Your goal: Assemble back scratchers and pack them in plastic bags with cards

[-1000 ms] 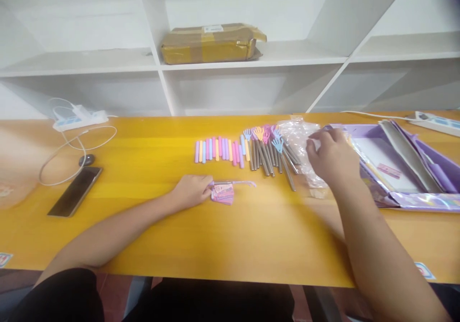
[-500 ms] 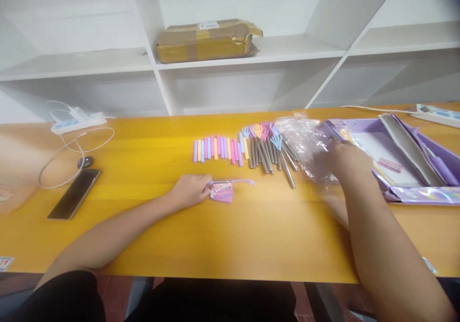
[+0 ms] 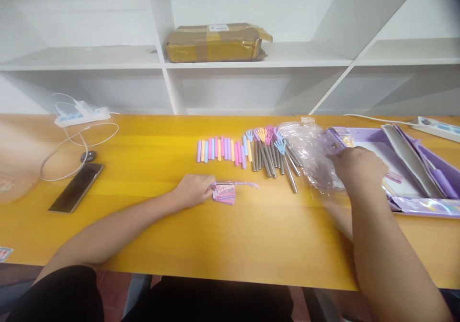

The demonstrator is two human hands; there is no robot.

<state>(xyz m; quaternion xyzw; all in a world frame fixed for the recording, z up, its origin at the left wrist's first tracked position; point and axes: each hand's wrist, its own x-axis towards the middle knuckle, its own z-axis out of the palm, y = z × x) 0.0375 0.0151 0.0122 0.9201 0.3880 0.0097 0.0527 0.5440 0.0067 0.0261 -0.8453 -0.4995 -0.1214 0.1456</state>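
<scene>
My left hand [image 3: 196, 190] rests on the table, closed around the purple handle of a small metal back scratcher [image 3: 247, 185] and a fanned bundle of pink printed cards [image 3: 224, 195]. The scratcher's purple claw points right. My right hand [image 3: 359, 168] is over the left side of a shallow purple box [image 3: 445, 154], its fingers curled; what they hold, if anything, is hidden. Beside that hand lies a crumpled clear plastic bag [image 3: 305, 152]. Further left is a heap of back scratchers [image 3: 266, 154] with coloured claws, then a row of pastel sticks [image 3: 221, 149].
Inside the box are grey flaps [image 3: 409, 159] and a pink card [image 3: 394, 176]. A phone [image 3: 76, 188], a black mouse-like object [image 3: 88, 156] and a white cable lie at left. Power strips [image 3: 82, 116] sit along the back. A taped carton [image 3: 215, 44] is on the shelf.
The view has shifted slightly, moving the scene a little right. My right hand has moved slightly right and down over the box. The left hand keeps its hold.
</scene>
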